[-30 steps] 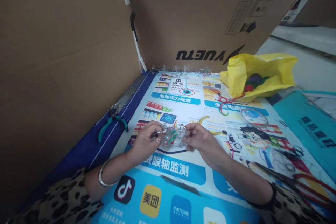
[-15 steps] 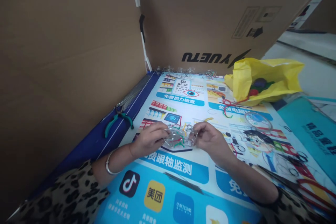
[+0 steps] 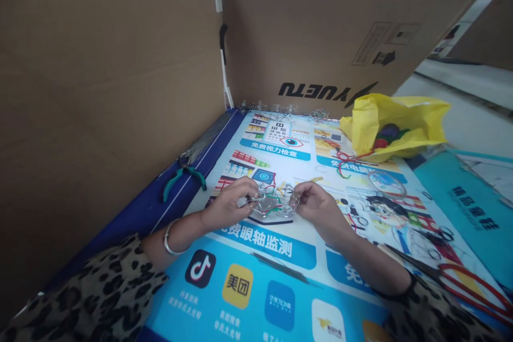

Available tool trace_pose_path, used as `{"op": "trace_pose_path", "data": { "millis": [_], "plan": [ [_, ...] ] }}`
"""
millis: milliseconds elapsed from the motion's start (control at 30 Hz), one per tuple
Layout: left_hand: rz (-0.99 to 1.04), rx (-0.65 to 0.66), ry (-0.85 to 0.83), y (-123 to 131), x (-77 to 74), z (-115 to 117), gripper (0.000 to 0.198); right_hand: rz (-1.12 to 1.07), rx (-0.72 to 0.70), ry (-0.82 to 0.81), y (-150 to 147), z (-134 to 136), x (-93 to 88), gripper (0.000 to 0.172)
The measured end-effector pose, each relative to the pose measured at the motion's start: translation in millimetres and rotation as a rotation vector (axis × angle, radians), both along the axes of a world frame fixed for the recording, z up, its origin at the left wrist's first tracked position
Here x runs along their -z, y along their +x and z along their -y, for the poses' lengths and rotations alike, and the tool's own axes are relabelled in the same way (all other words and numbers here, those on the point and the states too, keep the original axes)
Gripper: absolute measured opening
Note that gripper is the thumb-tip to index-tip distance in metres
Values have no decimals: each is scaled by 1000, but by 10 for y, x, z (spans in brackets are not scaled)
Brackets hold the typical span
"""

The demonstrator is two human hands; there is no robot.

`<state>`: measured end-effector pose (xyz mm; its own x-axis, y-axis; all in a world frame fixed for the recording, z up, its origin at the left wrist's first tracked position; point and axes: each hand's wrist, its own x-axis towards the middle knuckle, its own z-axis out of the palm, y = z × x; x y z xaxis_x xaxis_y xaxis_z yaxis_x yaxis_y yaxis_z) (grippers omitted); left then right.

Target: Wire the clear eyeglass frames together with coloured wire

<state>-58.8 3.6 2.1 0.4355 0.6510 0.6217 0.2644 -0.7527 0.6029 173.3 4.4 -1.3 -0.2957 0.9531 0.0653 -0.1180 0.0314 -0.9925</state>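
Note:
My left hand [image 3: 230, 204] and my right hand [image 3: 316, 204] both pinch a small wire frame object [image 3: 273, 202] with clear parts and red and green strands, held just above a printed poster mat [image 3: 260, 272]. The left fingers grip its left end, the right fingers its right end. A silver bangle [image 3: 170, 236] circles my left wrist. Both forearms, in leopard-print sleeves, rest on the mat.
Green-handled pliers [image 3: 182, 177] lie on the blue edge at left. Tall cardboard walls [image 3: 100, 80] close the left and back. A yellow bag [image 3: 396, 123] with coloured bits sits at back right. Red-handled scissors [image 3: 460, 280] lie at right; small wire pieces [image 3: 280, 108] line the back wall.
The wire object has been turned a little between my fingers, and both hands have drifted slightly right and up in view as the camera shifted.

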Motion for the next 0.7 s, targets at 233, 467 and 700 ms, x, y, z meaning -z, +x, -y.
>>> {"op": "trace_pose_path", "data": {
  "millis": [233,467,700],
  "plan": [
    [6,-60,-13,32,-54,65,10,-59,-23,-42,17,-7,65,26],
    [25,-87,-85,59,-13,68,8,-94,-37,-69,23,-1,57,24],
    [48,-79,-140,65,6,72,9,-76,-25,-65,15,-4,52,22]
  ]
}}
